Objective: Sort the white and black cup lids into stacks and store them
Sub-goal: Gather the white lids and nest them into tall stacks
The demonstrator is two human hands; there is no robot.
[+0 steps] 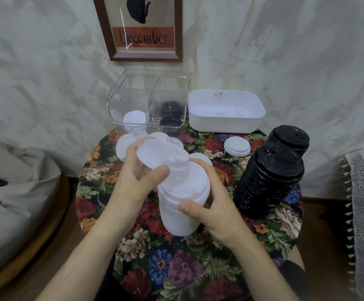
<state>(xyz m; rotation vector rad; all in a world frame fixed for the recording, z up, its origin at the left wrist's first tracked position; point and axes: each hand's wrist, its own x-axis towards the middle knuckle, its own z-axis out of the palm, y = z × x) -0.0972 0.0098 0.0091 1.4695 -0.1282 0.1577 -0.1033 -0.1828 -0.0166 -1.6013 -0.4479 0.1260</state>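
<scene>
Floral tablecloth (176,268) bears white lid stack (183,205), right hand (218,213) curled around it. Left hand (133,177) pinches 1 white lid (161,155), tilted atop that stack; black lid stacks (267,183) just right of it.

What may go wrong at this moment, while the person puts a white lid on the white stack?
1. The left hand holds the white lid tilted over the white stack, so it may seat crooked or slip off.
2. The right hand alone grips that stack; pressing down might make it lean or buckle.
3. The tall black stack stands free close to the right wrist, and a bump could topple it.
</scene>
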